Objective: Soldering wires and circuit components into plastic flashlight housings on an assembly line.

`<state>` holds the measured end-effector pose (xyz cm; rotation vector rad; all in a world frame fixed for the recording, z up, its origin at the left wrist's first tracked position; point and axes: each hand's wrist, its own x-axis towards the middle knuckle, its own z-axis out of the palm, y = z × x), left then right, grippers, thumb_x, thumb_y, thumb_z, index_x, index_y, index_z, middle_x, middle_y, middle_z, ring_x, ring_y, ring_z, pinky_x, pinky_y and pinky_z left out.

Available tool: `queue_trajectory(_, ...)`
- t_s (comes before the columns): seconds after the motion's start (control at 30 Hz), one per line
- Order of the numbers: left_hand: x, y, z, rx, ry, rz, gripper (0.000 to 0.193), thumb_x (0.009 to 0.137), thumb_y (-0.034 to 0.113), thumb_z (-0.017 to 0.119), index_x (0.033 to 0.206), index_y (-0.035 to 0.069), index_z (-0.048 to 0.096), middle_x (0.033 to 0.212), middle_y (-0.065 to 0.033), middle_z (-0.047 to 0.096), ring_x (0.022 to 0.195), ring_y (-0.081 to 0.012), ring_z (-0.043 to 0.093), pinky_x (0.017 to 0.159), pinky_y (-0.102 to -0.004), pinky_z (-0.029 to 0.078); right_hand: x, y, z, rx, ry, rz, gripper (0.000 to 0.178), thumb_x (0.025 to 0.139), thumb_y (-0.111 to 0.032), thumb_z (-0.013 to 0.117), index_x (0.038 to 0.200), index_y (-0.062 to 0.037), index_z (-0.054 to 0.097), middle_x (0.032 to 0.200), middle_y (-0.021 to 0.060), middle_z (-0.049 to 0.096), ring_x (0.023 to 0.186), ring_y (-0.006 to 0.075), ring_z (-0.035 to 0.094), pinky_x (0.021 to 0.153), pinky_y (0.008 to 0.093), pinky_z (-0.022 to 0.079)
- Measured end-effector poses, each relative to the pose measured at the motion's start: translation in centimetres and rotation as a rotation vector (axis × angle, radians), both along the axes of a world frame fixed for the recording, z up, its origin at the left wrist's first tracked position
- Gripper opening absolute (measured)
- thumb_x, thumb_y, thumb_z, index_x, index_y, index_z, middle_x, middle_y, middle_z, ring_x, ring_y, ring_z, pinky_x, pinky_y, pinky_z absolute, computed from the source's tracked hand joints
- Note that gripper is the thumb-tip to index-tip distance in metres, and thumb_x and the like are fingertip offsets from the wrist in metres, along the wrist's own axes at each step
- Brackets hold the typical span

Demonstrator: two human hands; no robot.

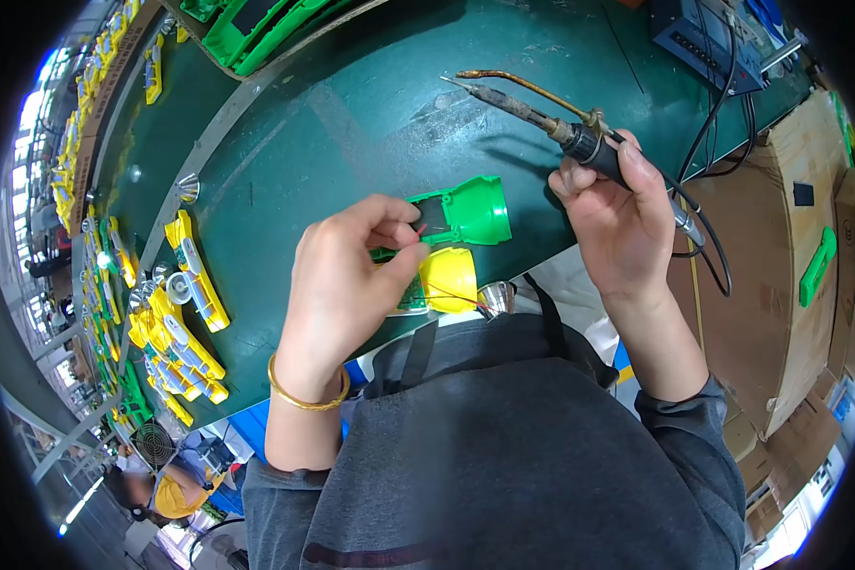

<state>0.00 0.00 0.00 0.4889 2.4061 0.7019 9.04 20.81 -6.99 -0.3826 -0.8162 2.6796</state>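
My right hand grips a soldering iron by its black handle, with the tip raised over the bench and pointing to the far left. A thin brownish tube runs alongside the iron's shaft. My left hand, thumb and fingers pinched together, is at a green plastic flashlight shell that lies open on the bench. Between those fingertips a bit of thin red wire shows; the rest is hidden. Nearer me lies a yellow shell with a green circuit board beside it and a silver reflector cup at its end.
Several yellow-and-grey flashlight halves lie at the left, and a lone reflector sits behind them. A box of green shells stands at the far edge. A blue soldering station with cables is far right; cardboard lies right.
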Motion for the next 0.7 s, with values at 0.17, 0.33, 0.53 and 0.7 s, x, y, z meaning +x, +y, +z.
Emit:
queue_trajectory(0.17,0.4,-0.8,-2.2,0.346,-0.083,0.105,0.01,0.078,-0.001,0.067,0.087,-0.005,0.065,0.08,-0.0066,0.065,0.077,-0.01,0.062,0.073,-0.0231,0.048,-0.9,1.4,0.2,0.119,0.036,0.024,0.021,0.092,-0.025,0.047,0.098,-0.0048,0.052,0.082,0.0074,0.058,0.078,0.016,0.049,0.077,0.0324,0.036)
queue_trajectory(0.33,1.6,0.6,-2.9,0.316,0.162,0.083,0.005,0.077,0.001,0.066,0.081,-0.002,0.064,0.075,-0.0076,0.065,0.069,-0.0155,0.062,0.065,-0.0266,0.048,-0.7,2.1,1.4,0.265,0.025,0.035,0.021,0.09,-0.025,0.05,0.097,-0.0054,0.05,0.088,0.009,0.059,0.077,0.0152,0.048,0.076,0.0303,0.036)
queue_trajectory(0.53,0.9,1.0,-2.4,0.209,0.3,-0.03,0.005,0.077,0.002,0.066,0.081,-0.001,0.065,0.072,-0.0102,0.063,0.064,-0.0199,0.062,0.062,-0.0295,0.047,0.2,4.7,1.9,0.582,-0.008,0.145,0.025,0.081,-0.022,0.062,0.091,-0.0008,0.054,0.075,0.0073,0.06,0.066,0.0117,0.06,0.058,0.0199,0.043)
queue_trajectory(0.7,1.0,1.7,-2.3,0.049,0.449,-0.118,0.004,0.075,0.003,0.064,0.077,0.001,0.065,0.069,-0.0132,0.06,0.063,-0.0278,0.06,0.059,-0.0344,0.047,0.2,5.1,3.0,0.759,-0.148,0.292,0.016,0.075,-0.012,0.066,0.083,-0.0014,0.057,0.074,0.0057,0.061,0.067,0.0099,0.061,0.058,0.0208,0.046)
